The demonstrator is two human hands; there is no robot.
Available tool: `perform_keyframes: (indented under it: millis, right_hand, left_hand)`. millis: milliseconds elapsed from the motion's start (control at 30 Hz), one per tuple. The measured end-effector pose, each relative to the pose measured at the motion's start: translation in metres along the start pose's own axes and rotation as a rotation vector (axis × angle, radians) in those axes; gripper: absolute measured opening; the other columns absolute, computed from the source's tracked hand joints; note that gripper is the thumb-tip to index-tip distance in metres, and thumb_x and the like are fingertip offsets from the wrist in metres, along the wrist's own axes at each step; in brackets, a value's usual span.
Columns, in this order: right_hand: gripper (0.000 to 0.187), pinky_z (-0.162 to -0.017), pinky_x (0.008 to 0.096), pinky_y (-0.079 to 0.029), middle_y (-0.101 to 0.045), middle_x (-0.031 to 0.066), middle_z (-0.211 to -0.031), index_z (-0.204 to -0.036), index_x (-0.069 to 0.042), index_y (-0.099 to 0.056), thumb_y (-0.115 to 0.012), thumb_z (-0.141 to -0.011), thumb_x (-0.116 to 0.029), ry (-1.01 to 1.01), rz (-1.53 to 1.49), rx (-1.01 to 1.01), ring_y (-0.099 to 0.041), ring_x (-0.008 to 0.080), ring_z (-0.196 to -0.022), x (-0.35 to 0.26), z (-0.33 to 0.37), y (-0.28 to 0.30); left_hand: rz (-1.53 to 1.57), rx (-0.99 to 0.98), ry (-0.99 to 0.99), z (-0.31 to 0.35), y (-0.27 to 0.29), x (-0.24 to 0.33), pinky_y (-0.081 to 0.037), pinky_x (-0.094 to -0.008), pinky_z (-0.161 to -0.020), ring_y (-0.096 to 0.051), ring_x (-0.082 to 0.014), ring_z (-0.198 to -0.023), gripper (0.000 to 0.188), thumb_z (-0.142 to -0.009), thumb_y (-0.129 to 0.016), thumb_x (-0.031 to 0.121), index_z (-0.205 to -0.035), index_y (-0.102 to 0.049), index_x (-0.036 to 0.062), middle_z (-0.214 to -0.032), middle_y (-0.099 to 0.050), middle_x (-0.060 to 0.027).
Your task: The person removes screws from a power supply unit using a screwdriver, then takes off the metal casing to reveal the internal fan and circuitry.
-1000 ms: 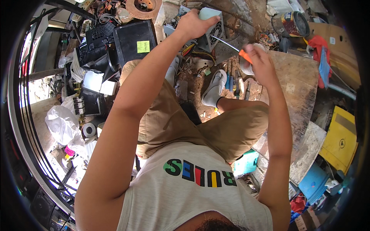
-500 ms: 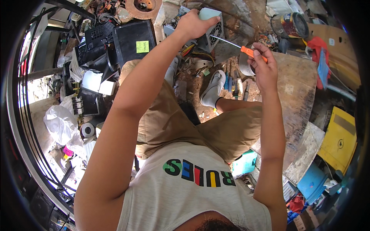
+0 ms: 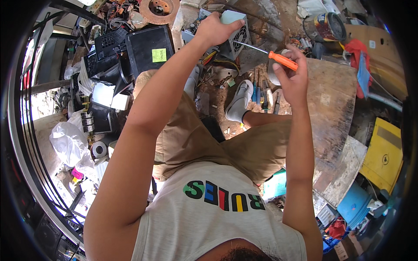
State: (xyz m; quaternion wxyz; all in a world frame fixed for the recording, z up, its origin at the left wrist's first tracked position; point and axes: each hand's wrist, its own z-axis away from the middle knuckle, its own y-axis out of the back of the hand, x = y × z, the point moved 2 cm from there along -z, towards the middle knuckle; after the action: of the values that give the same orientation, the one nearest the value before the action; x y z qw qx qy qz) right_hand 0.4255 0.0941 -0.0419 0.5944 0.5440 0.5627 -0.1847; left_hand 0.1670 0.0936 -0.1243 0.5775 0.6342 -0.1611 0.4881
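Far ahead of me, my left hand (image 3: 215,30) is wrapped over the top of a grey metal computer power supply (image 3: 233,17), its thumb stretched across the casing. A round fan grille (image 3: 241,38) shows on the side facing right. My right hand (image 3: 294,80) holds a screwdriver (image 3: 284,60) with an orange handle, which lies against its fingers while the thumb stands a little off it. The thin shaft points left, its tip at the grille side; whether it sits in a screw is too small to tell. Coloured wires (image 3: 211,56) hang below the casing.
Several hand tools (image 3: 263,93) lie on the dirt floor by my shoe (image 3: 241,98). A wooden board (image 3: 333,100) is at the right, with a bucket (image 3: 328,28) beyond it. A black panel (image 3: 150,45) with a sticky note and a rusty disc (image 3: 159,6) lie at the left.
My right thumb has come away from the screwdriver handle and the fingers have shifted around it. The hand has moved slightly left. My left hand stays on the power supply.
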Motion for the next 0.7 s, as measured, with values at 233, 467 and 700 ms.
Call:
perform_keyframes:
  millis: [233,467,700]
  right_hand:
    - [0.040,-0.072,0.0238,-0.048,-0.061,0.0051,-0.105,-0.130,-0.005,-0.058,-0.070,-0.092,-0.013,0.039,0.015,-0.014,-0.059,0.0101,-0.085,0.011,0.004,0.005]
    - [0.046,-0.068,0.0208,-0.045,-0.061,0.0022,-0.101,-0.136,-0.006,-0.052,-0.067,-0.092,-0.008,-0.263,0.013,-0.062,-0.055,0.0059,-0.080,0.005,0.002,0.008]
    - [0.037,-0.070,0.0211,-0.046,-0.060,0.0017,-0.098,-0.130,-0.004,-0.057,-0.064,-0.093,-0.007,-0.301,0.009,-0.090,-0.056,0.0067,-0.081,0.011,0.002,0.010]
  left_hand:
    - [0.042,0.001,-0.008,0.000,0.002,0.000,-0.049,-0.0420,-0.099,-0.064,-0.0392,-0.114,0.103,-0.071,-0.066,0.075,-0.125,-0.057,-0.0125,-0.119,-0.064,-0.0310]
    - [0.029,0.000,-0.006,-0.003,0.001,-0.005,-0.049,-0.0425,-0.099,-0.064,-0.0394,-0.114,0.106,-0.071,-0.065,0.077,-0.127,-0.056,-0.0124,-0.119,-0.064,-0.0308]
    - [0.025,0.014,0.001,0.000,0.004,-0.001,-0.050,-0.0420,-0.099,-0.063,-0.0399,-0.114,0.104,-0.071,-0.067,0.075,-0.127,-0.055,-0.0119,-0.120,-0.064,-0.0310]
